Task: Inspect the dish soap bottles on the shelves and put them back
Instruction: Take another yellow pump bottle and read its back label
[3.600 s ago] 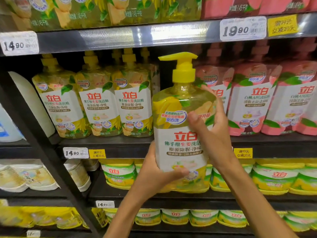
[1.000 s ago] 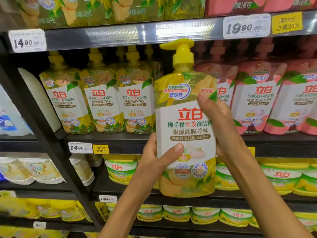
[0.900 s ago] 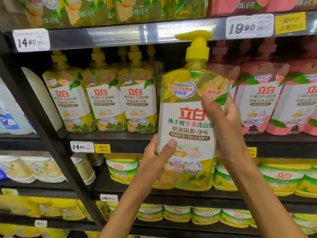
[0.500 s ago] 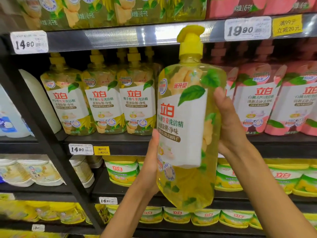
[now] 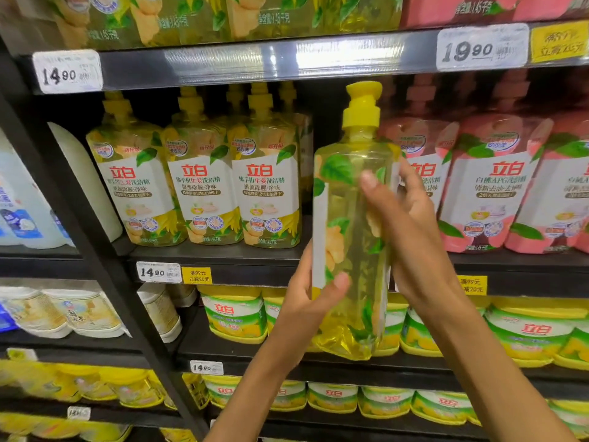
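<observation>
Both hands held one yellow dish soap bottle [image 5: 350, 250] upright in front of the shelving, turned so its narrow side faced the camera. It was clear plastic, filled nearly to the neck with yellow liquid, and topped with a yellow pump [image 5: 362, 106]. The left hand [image 5: 306, 301] gripped it low on its left edge, thumb curled across the front and the other fingers hidden behind. The right hand [image 5: 411, 231] clasped the right side higher up, fingers [image 5: 371, 186] pressed together and bent over the front face.

On the middle shelf [image 5: 223, 253] three yellow bottles [image 5: 204, 193] of the same kind stood side by side in the front row, each full of yellow liquid, with more pump tops showing behind them; how many stood behind could not be told. A gap lay between them and the pink bottles [image 5: 490, 193], of which at least three showed at the front, one partly hidden by the held bottle. Two price tags [image 5: 67, 73] read 14.90 on the upper and middle rails, another on a lower rail, and one tag [image 5: 478, 49] read 19.90. Below, green-and-yellow refill packs [image 5: 236, 317] lay in rows on two shelves; they ran out of view, so no count was possible. To the left stood a white bottle [image 5: 89, 183].
</observation>
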`<state>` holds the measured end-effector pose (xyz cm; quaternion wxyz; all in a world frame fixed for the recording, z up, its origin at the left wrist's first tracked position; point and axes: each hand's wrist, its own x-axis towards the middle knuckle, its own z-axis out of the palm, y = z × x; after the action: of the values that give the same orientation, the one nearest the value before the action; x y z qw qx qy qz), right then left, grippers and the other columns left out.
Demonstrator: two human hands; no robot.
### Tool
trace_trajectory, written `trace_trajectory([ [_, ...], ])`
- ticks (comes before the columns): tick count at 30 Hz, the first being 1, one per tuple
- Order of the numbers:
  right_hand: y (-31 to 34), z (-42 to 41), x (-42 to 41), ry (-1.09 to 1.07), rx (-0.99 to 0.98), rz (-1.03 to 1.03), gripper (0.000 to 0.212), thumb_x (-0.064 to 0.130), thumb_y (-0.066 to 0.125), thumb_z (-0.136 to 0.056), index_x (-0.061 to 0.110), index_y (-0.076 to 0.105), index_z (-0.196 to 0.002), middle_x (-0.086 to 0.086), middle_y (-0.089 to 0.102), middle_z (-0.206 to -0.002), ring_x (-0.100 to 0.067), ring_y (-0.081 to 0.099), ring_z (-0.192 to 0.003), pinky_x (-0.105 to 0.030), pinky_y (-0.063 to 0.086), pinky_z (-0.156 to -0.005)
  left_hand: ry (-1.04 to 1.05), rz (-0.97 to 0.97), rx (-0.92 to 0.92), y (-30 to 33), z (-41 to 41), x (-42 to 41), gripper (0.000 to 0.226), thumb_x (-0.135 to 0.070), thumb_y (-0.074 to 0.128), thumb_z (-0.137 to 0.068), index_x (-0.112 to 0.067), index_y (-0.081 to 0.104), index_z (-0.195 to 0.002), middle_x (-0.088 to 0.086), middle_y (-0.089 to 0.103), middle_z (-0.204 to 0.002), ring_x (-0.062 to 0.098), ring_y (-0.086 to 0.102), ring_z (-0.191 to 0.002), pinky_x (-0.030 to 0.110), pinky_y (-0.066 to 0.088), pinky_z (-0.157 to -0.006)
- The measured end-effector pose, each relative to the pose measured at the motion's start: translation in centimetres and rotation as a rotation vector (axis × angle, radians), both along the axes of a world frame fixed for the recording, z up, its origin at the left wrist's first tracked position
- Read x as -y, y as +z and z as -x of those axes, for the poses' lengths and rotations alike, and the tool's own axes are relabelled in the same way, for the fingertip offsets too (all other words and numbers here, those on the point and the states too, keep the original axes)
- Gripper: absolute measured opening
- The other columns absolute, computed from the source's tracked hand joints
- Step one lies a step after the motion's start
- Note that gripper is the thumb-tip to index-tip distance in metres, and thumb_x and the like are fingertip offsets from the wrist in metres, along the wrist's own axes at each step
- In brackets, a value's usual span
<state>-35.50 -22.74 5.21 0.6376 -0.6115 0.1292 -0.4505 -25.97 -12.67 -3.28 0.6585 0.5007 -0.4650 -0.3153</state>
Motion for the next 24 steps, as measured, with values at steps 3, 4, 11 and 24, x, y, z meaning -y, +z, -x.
trace_trajectory([
  [3, 0.1, 0.8, 1.4, 0.090, 0.000, 0.023, 0.085, 0.054, 0.069, -0.072, 0.024, 0.038, -0.145, 0.004, 0.060, -0.134, -0.007, 0.064, -0.113, -0.021, 0.054, -0.084, -0.064, -0.053, -0.321, -0.7, -0.5, -0.1, 0.093, -0.072, 0.081, -0.040, -0.041, 0.055, -0.124, -0.013, 0.067, -0.121, 0.009, 0.061, -0.116, 0.032, 0.052, -0.095],
  [4, 0.1, 0.8, 1.8, 0.078, 0.003, 0.017, 0.078, 0.050, 0.068, -0.075, 0.023, 0.042, -0.142, 0.005, 0.064, -0.129, -0.005, 0.065, -0.110, -0.017, 0.053, -0.080, -0.090, -0.052, -0.400, -0.8, -0.5, -0.1, 0.097, -0.070, 0.083, -0.039, -0.033, 0.057, -0.125, -0.005, 0.068, -0.121, 0.016, 0.062, -0.115, 0.036, 0.054, -0.092],
  [11, 0.1, 0.1, 2.2, 0.200, -0.036, -0.122, 0.090, 0.057, 0.076, -0.064, 0.000, 0.052, -0.129, -0.001, 0.076, -0.088, -0.015, 0.074, -0.081, -0.024, 0.056, -0.063, -0.201, 0.015, -0.338, -0.2, -0.6, -0.3, 0.049, -0.060, 0.065, -0.077, -0.032, 0.068, -0.117, -0.005, 0.068, -0.121, 0.014, 0.061, -0.116, 0.028, 0.052, -0.091],
  [24, -0.1, 1.6, 0.8, 0.064, 0.127, 0.520, 0.094, 0.053, 0.083, -0.060, 0.026, 0.040, -0.139, 0.016, 0.057, -0.132, -0.008, 0.055, -0.124, -0.018, 0.046, -0.096, 0.171, 0.059, 0.200, 1.5, -1.6, 1.2, 0.089, -0.008, 0.089, -0.050, 0.002, 0.046, -0.128, 0.007, 0.071, -0.111, 0.016, 0.069, -0.103, 0.023, 0.056, -0.079],
])
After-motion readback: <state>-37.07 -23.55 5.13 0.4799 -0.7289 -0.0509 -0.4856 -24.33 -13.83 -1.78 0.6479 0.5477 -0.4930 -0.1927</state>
